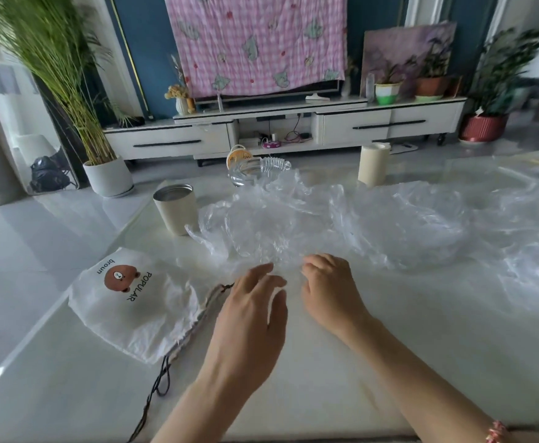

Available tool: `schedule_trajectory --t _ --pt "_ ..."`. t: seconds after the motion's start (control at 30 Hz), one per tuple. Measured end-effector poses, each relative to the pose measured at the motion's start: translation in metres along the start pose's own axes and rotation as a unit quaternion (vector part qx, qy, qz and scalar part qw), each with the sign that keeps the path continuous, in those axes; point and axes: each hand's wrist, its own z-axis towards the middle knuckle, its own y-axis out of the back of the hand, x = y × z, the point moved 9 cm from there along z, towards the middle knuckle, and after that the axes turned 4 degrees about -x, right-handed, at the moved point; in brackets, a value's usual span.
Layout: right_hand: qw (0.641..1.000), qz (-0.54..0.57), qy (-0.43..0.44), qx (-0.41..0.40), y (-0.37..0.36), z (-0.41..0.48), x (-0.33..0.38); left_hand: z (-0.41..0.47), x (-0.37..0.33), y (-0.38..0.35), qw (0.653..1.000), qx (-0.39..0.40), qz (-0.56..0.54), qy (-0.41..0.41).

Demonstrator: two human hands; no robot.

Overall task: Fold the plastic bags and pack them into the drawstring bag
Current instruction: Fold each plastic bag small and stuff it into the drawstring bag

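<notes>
we see soft, even light, bright but not harsh, with faint shadows. the glossy table (325,362) shows pale glare at 8 o'clock, the floor (22,235) shines at 9, and the bags (389,225) glint. the plant (38,43) at 10 o'clock is blurred, and straight lines bow near the edges.

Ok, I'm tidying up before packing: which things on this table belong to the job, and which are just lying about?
Job:
crumpled clear plastic bags
white bear-print drawstring bag

Lying about:
cream tumbler
clear glass jar
upright cream roll
</notes>
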Motion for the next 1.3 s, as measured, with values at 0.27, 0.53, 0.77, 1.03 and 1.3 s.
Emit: schedule_trajectory --t 0.27,0.53,0.77,1.03,1.3 --pt "0.987 0.106 -0.062 -0.105 0.056 0.0 -0.024 0.016 0.002 -0.026 0.999 0.046 0.013 0.022" --pt "0.994 -0.083 -0.039 0.057 0.019 0.02 -0.062 0.021 0.006 -0.044 0.997 0.071 0.016 0.011" --pt "0.994 -0.099 -0.043 -0.014 0.036 0.047 -0.067 0.021 0.01 -0.047 0.998 0.061 0.012 0.011" --pt "0.952 0.147 0.079 -0.255 0.136 0.031 -0.027 0.017 0.015 -0.037 0.999 -0.002 -0.036 0.002" --pt "0.941 0.196 0.274 -0.023 0.102 -0.074 0.041 0.001 0.026 -0.047 0.849 0.08 -0.397 0.339"
